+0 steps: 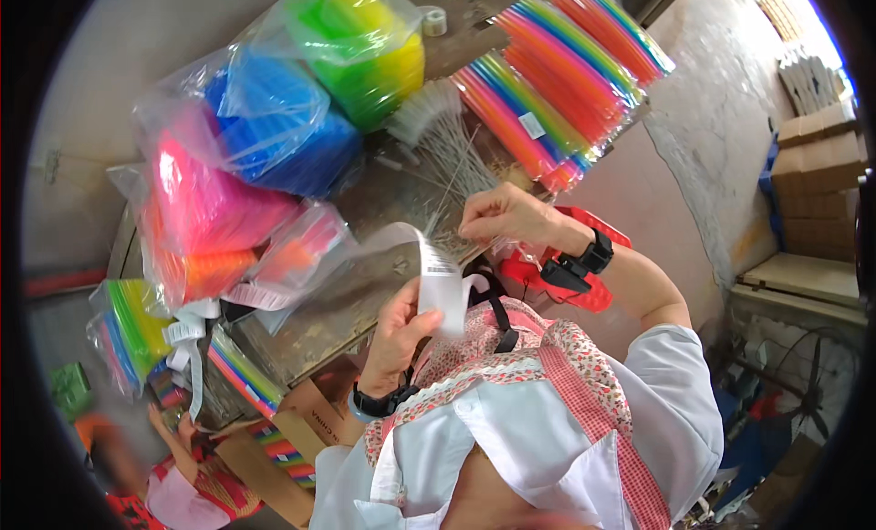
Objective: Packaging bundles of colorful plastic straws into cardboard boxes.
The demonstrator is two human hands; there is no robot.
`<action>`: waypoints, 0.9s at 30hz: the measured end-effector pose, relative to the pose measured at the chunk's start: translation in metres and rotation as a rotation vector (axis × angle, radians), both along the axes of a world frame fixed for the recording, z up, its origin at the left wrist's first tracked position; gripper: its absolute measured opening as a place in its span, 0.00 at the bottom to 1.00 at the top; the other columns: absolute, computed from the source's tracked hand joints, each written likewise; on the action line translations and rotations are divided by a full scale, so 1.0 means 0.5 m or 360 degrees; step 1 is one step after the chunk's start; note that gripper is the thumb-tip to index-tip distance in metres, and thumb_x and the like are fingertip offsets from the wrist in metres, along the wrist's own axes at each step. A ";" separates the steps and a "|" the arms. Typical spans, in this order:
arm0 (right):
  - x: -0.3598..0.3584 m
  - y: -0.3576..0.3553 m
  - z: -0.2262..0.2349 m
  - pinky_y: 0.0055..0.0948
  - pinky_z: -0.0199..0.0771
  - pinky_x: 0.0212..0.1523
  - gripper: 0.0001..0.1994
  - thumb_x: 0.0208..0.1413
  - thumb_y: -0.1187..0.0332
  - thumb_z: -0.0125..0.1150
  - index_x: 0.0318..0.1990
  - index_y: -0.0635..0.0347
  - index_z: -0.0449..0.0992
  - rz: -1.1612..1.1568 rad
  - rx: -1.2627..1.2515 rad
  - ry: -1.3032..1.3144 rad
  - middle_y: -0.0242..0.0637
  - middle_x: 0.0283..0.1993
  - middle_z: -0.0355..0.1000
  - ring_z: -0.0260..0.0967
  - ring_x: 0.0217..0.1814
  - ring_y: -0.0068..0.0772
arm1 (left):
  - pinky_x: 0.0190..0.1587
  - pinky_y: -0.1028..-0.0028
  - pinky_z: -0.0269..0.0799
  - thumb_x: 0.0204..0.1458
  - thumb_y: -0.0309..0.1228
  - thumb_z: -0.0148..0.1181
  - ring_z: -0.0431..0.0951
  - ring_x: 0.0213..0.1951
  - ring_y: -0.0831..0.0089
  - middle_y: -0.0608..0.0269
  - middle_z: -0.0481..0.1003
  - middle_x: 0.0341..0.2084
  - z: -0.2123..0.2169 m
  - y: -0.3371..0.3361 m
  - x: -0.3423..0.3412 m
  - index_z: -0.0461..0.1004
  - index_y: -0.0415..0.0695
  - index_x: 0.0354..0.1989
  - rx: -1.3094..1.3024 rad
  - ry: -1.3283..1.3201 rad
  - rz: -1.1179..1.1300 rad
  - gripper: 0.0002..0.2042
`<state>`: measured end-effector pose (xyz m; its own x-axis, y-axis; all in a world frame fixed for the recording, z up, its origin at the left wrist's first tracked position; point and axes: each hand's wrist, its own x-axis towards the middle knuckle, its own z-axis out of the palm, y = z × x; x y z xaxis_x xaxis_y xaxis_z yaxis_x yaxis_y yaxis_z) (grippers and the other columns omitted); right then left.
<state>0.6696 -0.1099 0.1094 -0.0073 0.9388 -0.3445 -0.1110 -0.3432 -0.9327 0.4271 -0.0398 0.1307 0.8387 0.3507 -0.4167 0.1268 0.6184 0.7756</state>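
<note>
My left hand [397,334] pinches a strip of white labels [441,288] between thumb and fingers. The strip curls up and trails left across the worktable [333,325]. My right hand [511,215] is closed at the table's edge, fingertips together; what they hold, if anything, is too small to make out. Just beyond it lies a loose bundle of thin wire stems [452,161] with whitish bristly ends. Clear-wrapped packs of rainbow-coloured straws [534,119] lie behind the bundle on the table.
Big clear bags of blue straws [274,119], green straws [360,65] and pink straws [205,188] fill the table's left. A red plastic stool [598,288] stands near my right forearm. An open carton [315,416] and another person [187,480] are lower left. Cartons [817,179] stand at right.
</note>
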 end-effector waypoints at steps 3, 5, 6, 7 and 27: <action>0.014 0.002 0.035 0.25 0.67 0.32 0.08 0.48 0.70 0.61 0.32 0.65 0.76 0.0054 0.0458 -0.0346 0.36 0.29 0.69 0.69 0.31 0.30 | 0.49 0.74 0.65 0.46 0.26 0.54 0.72 0.44 0.76 0.63 0.72 0.43 0.003 0.004 0.027 0.65 0.36 0.52 0.0036 0.0072 -0.0025 0.22; -0.002 0.004 0.048 0.26 0.67 0.32 0.07 0.47 0.70 0.61 0.32 0.64 0.76 0.0107 0.0709 -0.0455 0.37 0.29 0.69 0.69 0.31 0.32 | 0.50 0.74 0.65 0.45 0.25 0.53 0.72 0.44 0.76 0.62 0.72 0.43 0.008 0.005 0.032 0.65 0.36 0.53 0.0062 0.0160 0.0007 0.23; -0.015 -0.001 0.052 0.27 0.67 0.32 0.07 0.47 0.70 0.61 0.32 0.64 0.75 0.0109 0.0799 -0.0665 0.38 0.30 0.69 0.69 0.31 0.33 | 0.49 0.75 0.65 0.46 0.25 0.52 0.71 0.44 0.77 0.63 0.72 0.43 0.009 0.002 0.039 0.65 0.36 0.52 0.0103 0.0141 -0.0018 0.22; -0.023 -0.001 0.052 0.27 0.67 0.32 0.07 0.47 0.70 0.60 0.31 0.64 0.75 0.0118 0.0893 -0.0887 0.39 0.30 0.69 0.69 0.32 0.35 | 0.48 0.76 0.65 0.47 0.25 0.51 0.70 0.43 0.78 0.64 0.71 0.43 0.005 0.002 0.048 0.64 0.36 0.52 0.0145 0.0107 -0.0035 0.21; 0.416 -0.017 0.034 0.30 0.70 0.32 0.10 0.47 0.60 0.61 0.29 0.58 0.76 -0.1214 0.0116 -0.3212 0.36 0.33 0.73 0.70 0.33 0.34 | 0.49 0.75 0.64 0.45 0.30 0.55 0.70 0.45 0.78 0.64 0.70 0.45 -0.024 0.005 0.029 0.61 0.36 0.56 0.0171 0.0107 -0.0247 0.27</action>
